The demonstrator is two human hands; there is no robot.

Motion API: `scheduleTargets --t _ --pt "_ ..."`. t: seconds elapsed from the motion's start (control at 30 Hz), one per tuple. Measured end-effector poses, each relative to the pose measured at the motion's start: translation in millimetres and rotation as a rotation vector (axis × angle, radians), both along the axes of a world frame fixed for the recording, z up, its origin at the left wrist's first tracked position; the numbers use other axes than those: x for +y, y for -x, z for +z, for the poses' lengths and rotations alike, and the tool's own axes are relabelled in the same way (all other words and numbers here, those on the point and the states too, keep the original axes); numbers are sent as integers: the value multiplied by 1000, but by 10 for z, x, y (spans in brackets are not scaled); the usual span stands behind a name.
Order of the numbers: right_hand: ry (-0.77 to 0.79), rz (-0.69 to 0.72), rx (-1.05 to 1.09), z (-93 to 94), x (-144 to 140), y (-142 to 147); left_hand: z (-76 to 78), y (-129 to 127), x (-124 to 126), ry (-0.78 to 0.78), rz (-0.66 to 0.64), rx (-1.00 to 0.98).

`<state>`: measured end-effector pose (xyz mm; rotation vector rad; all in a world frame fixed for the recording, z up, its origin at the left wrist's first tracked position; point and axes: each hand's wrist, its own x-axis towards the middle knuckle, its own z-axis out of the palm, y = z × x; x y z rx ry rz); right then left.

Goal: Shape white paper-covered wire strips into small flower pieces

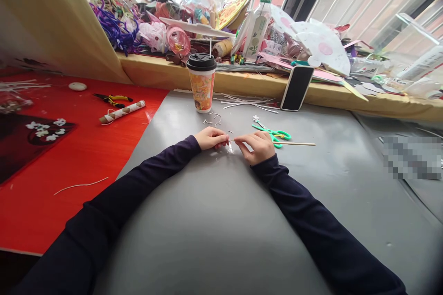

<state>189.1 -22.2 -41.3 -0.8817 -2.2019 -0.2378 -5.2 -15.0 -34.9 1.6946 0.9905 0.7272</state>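
L hand (212, 138) and R hand (258, 146), both in dark navy sleeves, are close tog. over the smooth grey bench (194, 221), toward its far edge. R fingers are pinched narrow, holding a thin straight tan wooden stick (299, 144), approx. level, its bare end pointing at the bench's R edge. L fingers are pinched narrow too, on a short white strip w/ frayed end (230, 148) at the stick's L tip; can't tell if they also grip the stick. Just beyond R hand, green-handled metal scissors (285, 135) lie on the bench, partly behind the stick. Nr the far edge: orange-patterned paper cup w/ black lid (201, 87), upright; loose thin white strands (249, 102) to its R; then a white-framed black-screened phone (296, 88), propped upright-ish. Past the bench's L edge, on a bright red surface (131, 147), are yellow-and-black pliers (112, 100), just beside a white-and-brown spiral-wrapped tube (122, 112), plus one loose white cord (81, 185) nearer the wearer
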Motion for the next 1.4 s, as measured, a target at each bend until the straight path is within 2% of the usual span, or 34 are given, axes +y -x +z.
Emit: scheduleTargets --t 0.53,0.87,1.07,1.27,1.4 --pt "27 9 25 15 9 -1 28 -2 -45 -91 57 -134" --pt "30 81 -3 16 28 -16 16 16 -41 -59 -88 -162" --pt "39 99 -16 15 19 -10 -3 26 -37 -42 -118 -179" --pt "10 32 -20 35 17 2 24 -24 -73 -86 -33 -171" --pt "50 -4 -28 32 -10 20 37 -79 -82 0 67 -198"
